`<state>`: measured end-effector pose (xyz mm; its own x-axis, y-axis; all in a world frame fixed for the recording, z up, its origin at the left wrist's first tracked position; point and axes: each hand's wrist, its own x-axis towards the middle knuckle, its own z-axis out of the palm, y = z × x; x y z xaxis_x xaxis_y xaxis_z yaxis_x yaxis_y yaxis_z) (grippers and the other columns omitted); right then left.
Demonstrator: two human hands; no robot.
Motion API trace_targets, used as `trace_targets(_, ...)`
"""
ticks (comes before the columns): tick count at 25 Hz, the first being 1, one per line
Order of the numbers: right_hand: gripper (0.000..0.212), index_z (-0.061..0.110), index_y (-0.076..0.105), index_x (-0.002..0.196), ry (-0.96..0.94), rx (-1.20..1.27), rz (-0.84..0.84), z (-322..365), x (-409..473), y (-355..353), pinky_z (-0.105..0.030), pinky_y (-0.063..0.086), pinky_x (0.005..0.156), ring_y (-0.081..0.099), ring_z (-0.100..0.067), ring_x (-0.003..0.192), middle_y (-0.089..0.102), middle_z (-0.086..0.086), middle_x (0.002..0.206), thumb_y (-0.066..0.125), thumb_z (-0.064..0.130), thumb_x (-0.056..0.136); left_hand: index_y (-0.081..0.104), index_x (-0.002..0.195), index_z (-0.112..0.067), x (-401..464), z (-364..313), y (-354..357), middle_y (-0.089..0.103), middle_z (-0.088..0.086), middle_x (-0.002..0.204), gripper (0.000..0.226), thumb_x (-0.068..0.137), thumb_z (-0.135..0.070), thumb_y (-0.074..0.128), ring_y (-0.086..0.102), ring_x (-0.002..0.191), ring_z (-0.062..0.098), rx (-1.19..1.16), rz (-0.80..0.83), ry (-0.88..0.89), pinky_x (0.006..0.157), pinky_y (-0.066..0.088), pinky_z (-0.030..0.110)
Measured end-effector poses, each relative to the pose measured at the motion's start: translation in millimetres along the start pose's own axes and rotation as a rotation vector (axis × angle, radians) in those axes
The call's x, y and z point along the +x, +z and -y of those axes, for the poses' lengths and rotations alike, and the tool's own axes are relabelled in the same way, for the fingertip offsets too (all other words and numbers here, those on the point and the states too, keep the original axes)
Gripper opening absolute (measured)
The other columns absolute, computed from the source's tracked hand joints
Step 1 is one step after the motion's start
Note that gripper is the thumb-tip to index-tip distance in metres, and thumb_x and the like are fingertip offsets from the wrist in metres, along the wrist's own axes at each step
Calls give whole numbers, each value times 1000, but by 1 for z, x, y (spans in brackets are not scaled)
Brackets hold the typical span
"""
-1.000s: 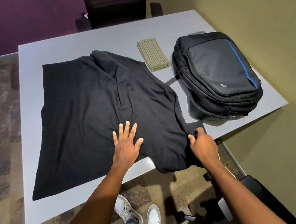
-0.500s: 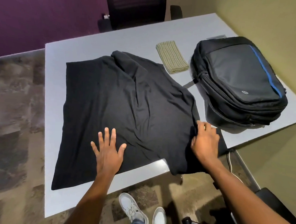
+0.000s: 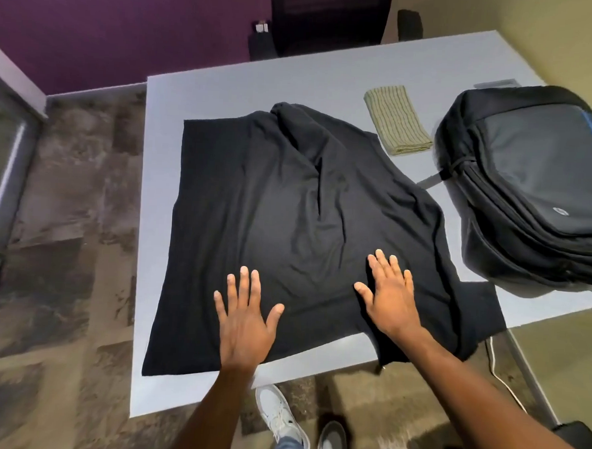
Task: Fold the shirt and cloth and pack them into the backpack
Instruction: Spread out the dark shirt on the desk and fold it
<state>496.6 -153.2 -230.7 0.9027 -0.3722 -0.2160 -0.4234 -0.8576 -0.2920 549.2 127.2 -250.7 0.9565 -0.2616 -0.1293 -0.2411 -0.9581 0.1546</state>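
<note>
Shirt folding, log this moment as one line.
step: flattening shirt | left hand: flat on shirt | right hand: flat on shirt | cloth: folded | backpack: closed

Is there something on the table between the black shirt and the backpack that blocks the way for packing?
Nothing visible blocks it. The shirt lies beside the backpack, with only bare table and a strap between them. The folded cloth sits further back. The backpack looks zipped shut, though.
</note>
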Motion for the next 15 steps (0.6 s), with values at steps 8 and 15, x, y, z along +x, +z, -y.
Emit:
trace_targets(8, 74, 17, 20, 159, -5, 9, -47, 12, 81, -10, -52, 5, 123, 4, -25, 154, 9, -3, 168, 37, 57, 100, 17, 160, -25, 82, 34, -16, 9, 4, 168, 73, 96, -61, 19, 4, 155, 30, -43, -85, 7, 122, 6, 61)
trace_targets(15, 82, 19, 5, 161, 127, -49, -80, -4, 92, 2, -57, -5, 120, -8, -23, 154, -3, 4, 168, 24, 67, 97, 13, 160, -16, 98, 51, -8, 7, 6, 168, 87, 94, -72, 17, 0, 155, 29, -12, -55, -86, 121, 3, 63)
